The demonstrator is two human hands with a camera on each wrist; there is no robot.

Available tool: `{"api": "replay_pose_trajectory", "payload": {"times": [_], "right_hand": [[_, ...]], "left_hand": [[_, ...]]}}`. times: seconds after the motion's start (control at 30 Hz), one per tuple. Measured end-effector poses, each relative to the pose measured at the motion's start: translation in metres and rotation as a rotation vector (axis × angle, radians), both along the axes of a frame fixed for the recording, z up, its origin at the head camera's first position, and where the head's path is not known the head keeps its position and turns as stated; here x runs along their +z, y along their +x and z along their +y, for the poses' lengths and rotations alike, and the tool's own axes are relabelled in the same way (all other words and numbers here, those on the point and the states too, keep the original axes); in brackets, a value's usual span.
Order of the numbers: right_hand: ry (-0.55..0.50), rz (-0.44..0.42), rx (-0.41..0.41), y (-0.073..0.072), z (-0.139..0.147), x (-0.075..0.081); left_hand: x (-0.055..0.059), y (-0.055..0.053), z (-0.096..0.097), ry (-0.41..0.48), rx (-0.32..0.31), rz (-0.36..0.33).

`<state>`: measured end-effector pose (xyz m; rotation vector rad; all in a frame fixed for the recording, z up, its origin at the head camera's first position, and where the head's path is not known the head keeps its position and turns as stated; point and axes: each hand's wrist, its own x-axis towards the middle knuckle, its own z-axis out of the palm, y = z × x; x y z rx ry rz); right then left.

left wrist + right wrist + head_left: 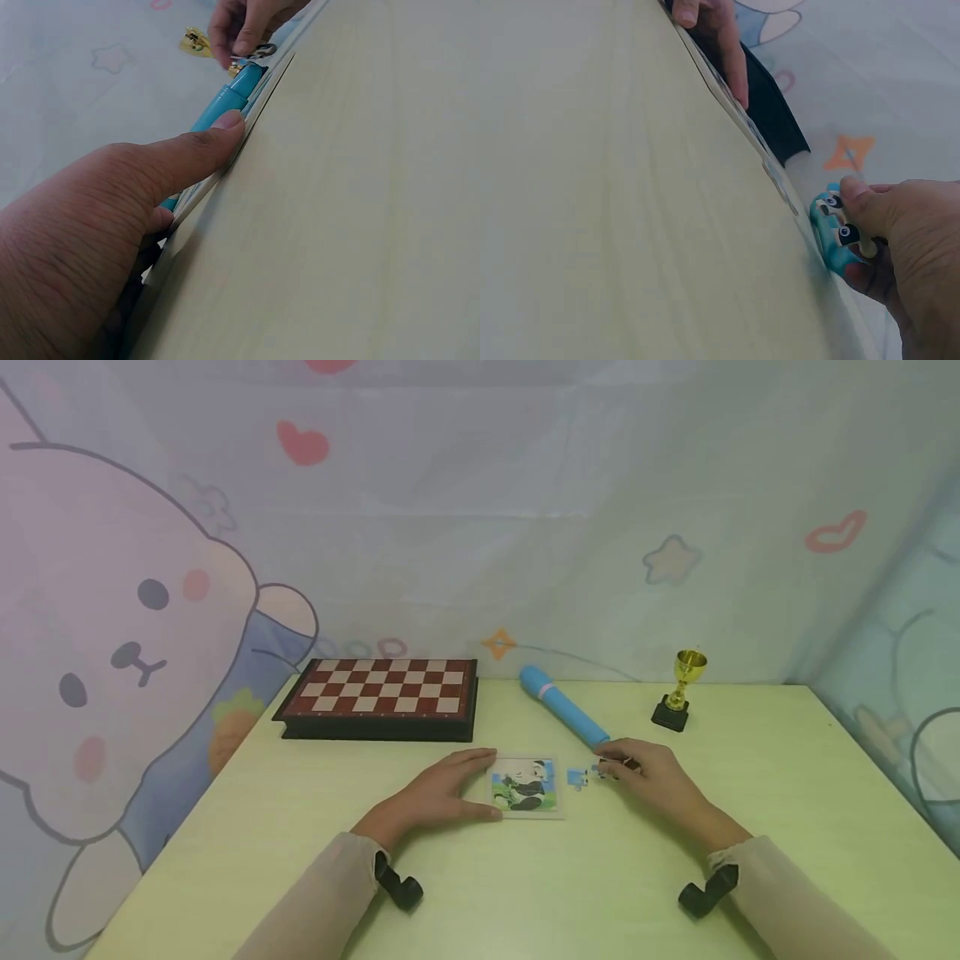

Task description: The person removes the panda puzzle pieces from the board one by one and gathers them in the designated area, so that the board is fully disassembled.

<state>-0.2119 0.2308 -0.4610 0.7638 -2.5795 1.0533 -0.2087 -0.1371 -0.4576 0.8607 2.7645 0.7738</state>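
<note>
My left hand (442, 789) holds the left side of a small white-framed panda jigsaw puzzle (527, 787), its thumb at the near corner and its fingers at the far one. In the left wrist view, the thumb (202, 154) lies along the frame's edge. Over the table to the right, my right hand (648, 772) pinches a puzzle piece (845, 231) with black-and-white panda eyes between thumb and fingers. Whether it holds more than one piece, I cannot tell. A loose blue puzzle piece (576, 777) lies between the frame and that hand.
A red-and-white chessboard box (378, 697) stands at the back left. Behind the puzzle lies a light blue stick (566, 710) with a pink ring, its near end close to my right hand. A small gold trophy cup (678, 689) on a black base stands at the back right.
</note>
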Motion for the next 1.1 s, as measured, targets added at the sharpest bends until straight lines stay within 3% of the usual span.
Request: {"api": "replay_pose_trajectory", "payload": {"times": [0.17,0.4,0.57,1.1], "right_hand": [[0.052,0.004,-0.002,0.004,0.012,-0.007],[0.114,0.280,0.085,0.000,0.009,-0.014],[0.139,0.400,0.119,-0.004,0.004,-0.014],[0.150,0.429,0.111,-0.008,0.002,-0.015]], "left_hand": [[-0.002,-0.001,-0.001,0.002,0.002,-0.006],[-0.002,-0.001,0.000,0.011,-0.004,0.004],[-0.001,-0.001,0.000,0.013,-0.001,-0.003],[0.000,0.001,0.000,0.023,-0.003,-0.001]]}}
